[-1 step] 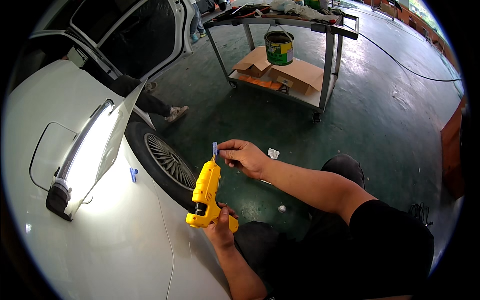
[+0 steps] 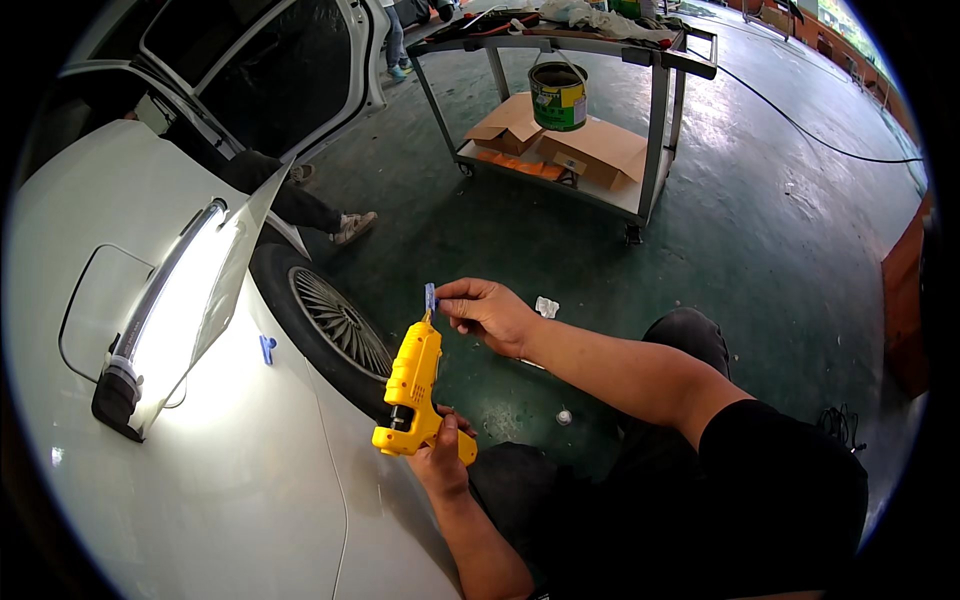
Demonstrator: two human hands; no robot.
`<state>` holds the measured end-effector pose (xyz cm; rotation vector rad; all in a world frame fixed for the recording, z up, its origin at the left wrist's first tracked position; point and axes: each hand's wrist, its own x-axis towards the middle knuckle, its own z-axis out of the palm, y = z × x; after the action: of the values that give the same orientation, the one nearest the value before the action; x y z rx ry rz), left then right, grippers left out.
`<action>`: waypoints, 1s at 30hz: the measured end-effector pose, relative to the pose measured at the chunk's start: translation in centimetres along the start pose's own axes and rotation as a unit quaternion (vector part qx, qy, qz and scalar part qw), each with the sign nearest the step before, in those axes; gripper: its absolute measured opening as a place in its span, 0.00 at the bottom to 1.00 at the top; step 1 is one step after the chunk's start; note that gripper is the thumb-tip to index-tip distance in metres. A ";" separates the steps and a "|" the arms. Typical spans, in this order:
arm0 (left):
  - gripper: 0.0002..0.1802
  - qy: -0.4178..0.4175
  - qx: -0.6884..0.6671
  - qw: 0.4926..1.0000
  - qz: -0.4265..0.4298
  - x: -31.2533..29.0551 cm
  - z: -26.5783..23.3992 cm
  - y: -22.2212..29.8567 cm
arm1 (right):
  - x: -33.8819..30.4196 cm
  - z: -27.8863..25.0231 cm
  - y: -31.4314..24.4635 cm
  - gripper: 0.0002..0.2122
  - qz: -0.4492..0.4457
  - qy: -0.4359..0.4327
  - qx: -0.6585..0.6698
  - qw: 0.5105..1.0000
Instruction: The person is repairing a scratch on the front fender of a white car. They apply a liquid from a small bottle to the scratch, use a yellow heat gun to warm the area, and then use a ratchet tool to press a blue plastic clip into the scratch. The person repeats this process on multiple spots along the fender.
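My left hand (image 2: pixel 444 456) is wrapped round the handle of a yellow hot glue gun (image 2: pixel 412 370), its nozzle pointing up and away from me. Between thumb and fingers, my right hand (image 2: pixel 492 312) pinches a small blue plastic glue tab (image 2: pixel 430 298) at the nozzle tip. From this angle I cannot tell whether nozzle and tab touch. A second blue tab (image 2: pixel 267 348) stands on the white car body panel (image 2: pixel 240 480) to the left, just above the wheel. My right fingertips partly cover the held tab.
A lit bar lamp (image 2: pixel 175 290) rests on the panel beside a thin clear sheet (image 2: pixel 235 265). The car wheel (image 2: pixel 335 315) is left of my hands. Farther off, a metal cart (image 2: pixel 655 140) carries cardboard boxes (image 2: pixel 600 150) and a hanging can (image 2: pixel 558 97). Another person's shoe (image 2: pixel 355 228) shows beyond the wheel.
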<state>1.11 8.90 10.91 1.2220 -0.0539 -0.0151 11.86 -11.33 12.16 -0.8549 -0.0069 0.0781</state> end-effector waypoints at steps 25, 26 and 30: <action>0.10 0.003 0.005 1.000 0.007 -0.2 0.8 0.3 | -0.2 -0.1 -0.3 0.10 -0.011 0.012 0.024 1.000; 0.10 0.004 0.005 1.000 0.005 -0.2 0.7 0.3 | -0.1 -0.1 -0.2 0.09 -0.011 0.012 0.025 1.000; 0.15 0.000 0.007 1.000 -0.006 -0.1 -0.1 0.1 | 0.3 0.1 0.2 0.09 -0.013 0.010 0.035 0.999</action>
<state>0.98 9.05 10.93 1.2355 -0.0469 -0.0250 12.18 -11.13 12.03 -0.7856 0.0035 0.0449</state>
